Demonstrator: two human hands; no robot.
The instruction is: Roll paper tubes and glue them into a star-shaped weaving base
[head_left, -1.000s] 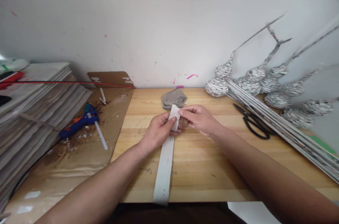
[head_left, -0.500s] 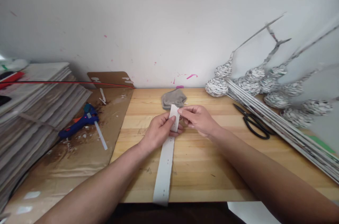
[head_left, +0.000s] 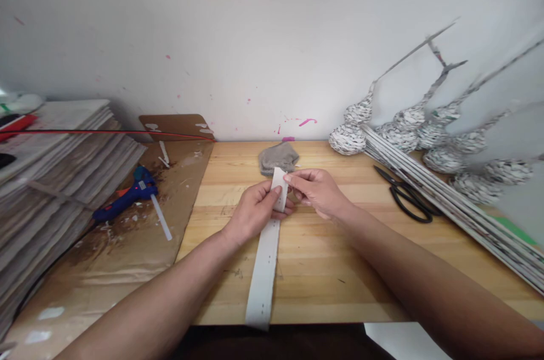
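A long white paper strip lies on the wooden table, running from the near edge towards the wall. My left hand is closed round its far end, thumb on top. My right hand pinches that same raised end from the right with thumb and forefinger. A crumpled grey cloth lies just behind the strip's end.
A blue glue gun and a white glue stick rest on stained brown paper at left, beside a stack of boards. Black scissors, rolled newspaper sticks and woven newspaper shapes sit at right.
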